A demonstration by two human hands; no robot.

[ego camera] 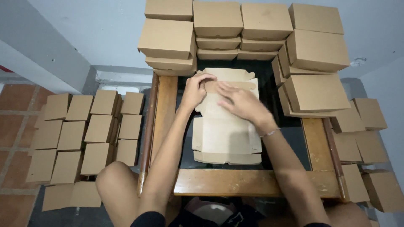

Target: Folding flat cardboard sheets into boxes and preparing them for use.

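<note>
A flat, unfolded brown cardboard box blank (pixel 225 134) lies on the dark glass top of a low wooden-framed table (pixel 248 183). My left hand (pixel 195 90) grips the blank's far left flap, fingers curled over its edge. My right hand (pixel 242 103) lies flat across the far part of the blank, pressing down a folded strip beside the left hand. A thin bracelet circles my right wrist.
Folded brown boxes are stacked at the table's far edge (pixel 216 27) and along its right side (pixel 315 90). More boxes stand in rows on the floor at left (pixel 88 130) and at right (pixel 366 143). My bare knees flank the table's near edge.
</note>
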